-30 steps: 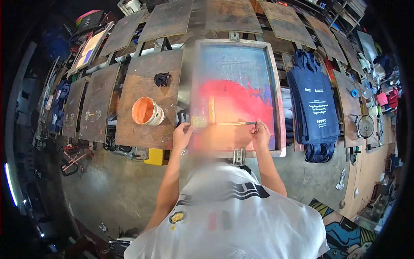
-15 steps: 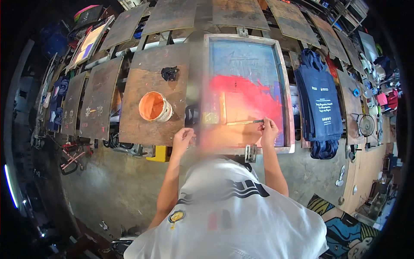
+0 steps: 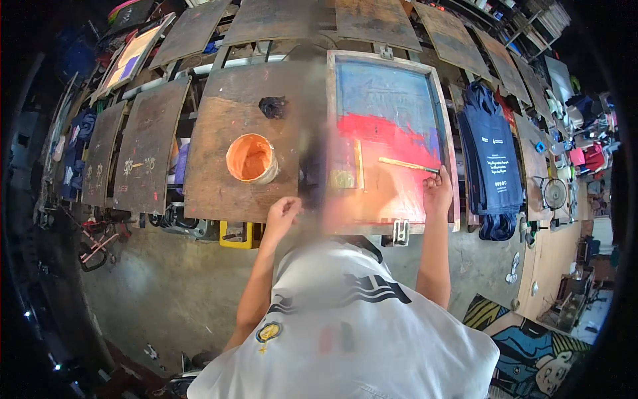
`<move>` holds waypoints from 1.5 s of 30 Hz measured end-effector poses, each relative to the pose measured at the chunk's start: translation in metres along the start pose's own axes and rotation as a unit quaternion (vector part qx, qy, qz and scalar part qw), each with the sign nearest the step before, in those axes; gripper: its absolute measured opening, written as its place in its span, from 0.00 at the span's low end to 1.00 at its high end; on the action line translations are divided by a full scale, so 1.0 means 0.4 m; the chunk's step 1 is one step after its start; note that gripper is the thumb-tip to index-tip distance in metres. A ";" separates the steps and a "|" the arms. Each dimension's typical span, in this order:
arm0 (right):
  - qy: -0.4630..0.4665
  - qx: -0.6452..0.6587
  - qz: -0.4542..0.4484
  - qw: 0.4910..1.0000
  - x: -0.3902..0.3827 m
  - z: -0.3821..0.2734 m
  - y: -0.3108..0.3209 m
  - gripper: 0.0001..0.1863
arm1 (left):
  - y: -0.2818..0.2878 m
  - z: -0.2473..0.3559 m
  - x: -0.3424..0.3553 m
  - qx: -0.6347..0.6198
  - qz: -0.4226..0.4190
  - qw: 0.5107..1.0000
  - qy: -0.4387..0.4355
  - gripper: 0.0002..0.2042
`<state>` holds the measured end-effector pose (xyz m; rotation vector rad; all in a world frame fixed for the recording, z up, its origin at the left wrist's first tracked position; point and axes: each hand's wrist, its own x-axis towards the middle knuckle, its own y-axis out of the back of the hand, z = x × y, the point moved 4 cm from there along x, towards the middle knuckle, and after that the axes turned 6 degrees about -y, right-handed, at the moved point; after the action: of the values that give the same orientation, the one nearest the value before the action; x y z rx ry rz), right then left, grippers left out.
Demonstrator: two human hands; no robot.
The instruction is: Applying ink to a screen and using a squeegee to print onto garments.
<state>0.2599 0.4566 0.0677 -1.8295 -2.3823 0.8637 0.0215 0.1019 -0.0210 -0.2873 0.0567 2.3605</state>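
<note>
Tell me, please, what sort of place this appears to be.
Probably a screen-printing workshop: there is a wooden-framed screen stained red and blue, a tub of orange paint or ink, and dark-blue printed bags.

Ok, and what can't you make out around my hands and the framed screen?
All in the head view:
- The left edge of the framed screen: blurred by a hazy vertical band.
- Whether the left hand holds anything small: its own curl hides the palm.
- The near end of the slim stick: covered by the right hand.
- Most of the bags under the top navy bag: covered by it.
</note>
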 end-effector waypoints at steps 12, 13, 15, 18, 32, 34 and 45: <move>0.120 -0.139 -0.201 0.962 -0.256 0.057 -0.676 0.08 | 0.098 -0.056 -0.076 0.079 -0.059 0.994 -0.042 0.13; 0.148 -0.180 -0.233 0.944 -0.273 0.088 -0.714 0.07 | 0.108 -0.051 -0.084 0.064 -0.053 0.996 -0.019 0.13; 0.245 -0.271 -0.297 0.882 -0.316 0.146 -0.789 0.06 | 0.135 -0.032 -0.113 0.020 -0.022 1.000 0.005 0.12; 0.444 -0.423 -0.344 0.711 -0.328 0.275 -0.867 0.06 | 0.179 -0.017 -0.142 -0.029 0.005 0.999 0.043 0.11; 0.435 -0.500 -0.304 0.684 -0.240 0.316 -0.858 0.12 | 0.219 -0.142 -0.162 0.078 0.022 0.997 0.000 0.13; 0.366 -0.589 -0.273 0.666 -0.206 0.297 -0.779 0.21 | 0.211 -0.147 -0.165 0.078 0.022 0.997 0.010 0.13; 0.166 -0.788 -0.116 0.582 -0.126 0.356 -0.434 0.37 | 0.042 -0.047 -0.109 0.180 -0.129 0.971 -0.091 0.14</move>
<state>0.0740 0.3247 0.0376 -1.1946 -2.8561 -2.1098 0.0439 0.0577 -0.0301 0.0947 0.3361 2.0598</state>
